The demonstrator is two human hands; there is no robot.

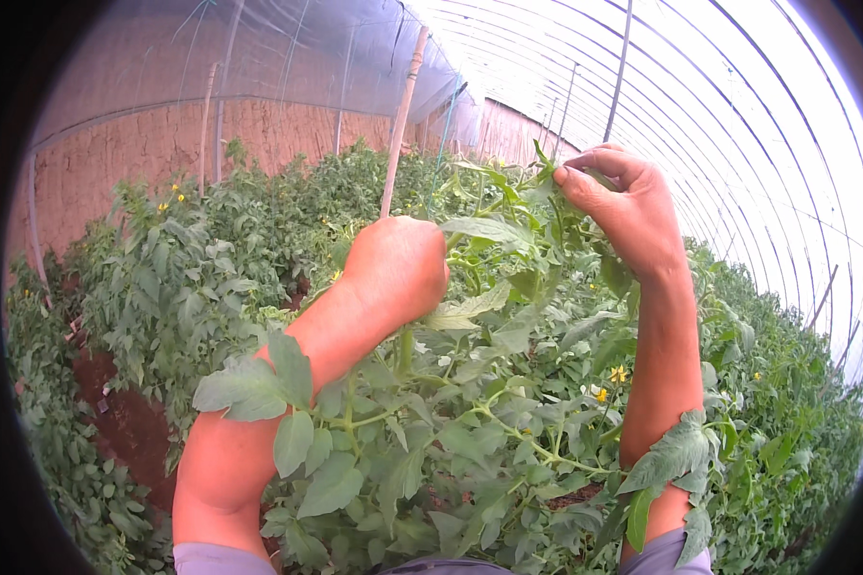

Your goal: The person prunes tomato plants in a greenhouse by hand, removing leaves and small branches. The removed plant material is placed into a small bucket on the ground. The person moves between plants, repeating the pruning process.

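Note:
A leafy tomato plant [475, 424] stands in front of me, its foliage overlapping both forearms. My left hand [397, 269] is closed in a fist around the plant's thick green stem [405, 352], which comes out below it; the fingertips are hidden behind the fist. Just beyond that hand rises a wooden stake [405, 118], its lower part covered by the hand. Higher and to the right, my right hand [622, 205] pinches a green shoot tip [545, 169] between thumb and forefinger. A teal string [446, 129] hangs behind, between the two hands.
Dense tomato rows with yellow flowers [617, 374] spread on both sides. A bare soil path [126, 417] runs at the left. Behind stand an earthen wall [288, 133] and metal posts [219, 136]. Curved greenhouse ribs [755, 72] arch overhead on the right.

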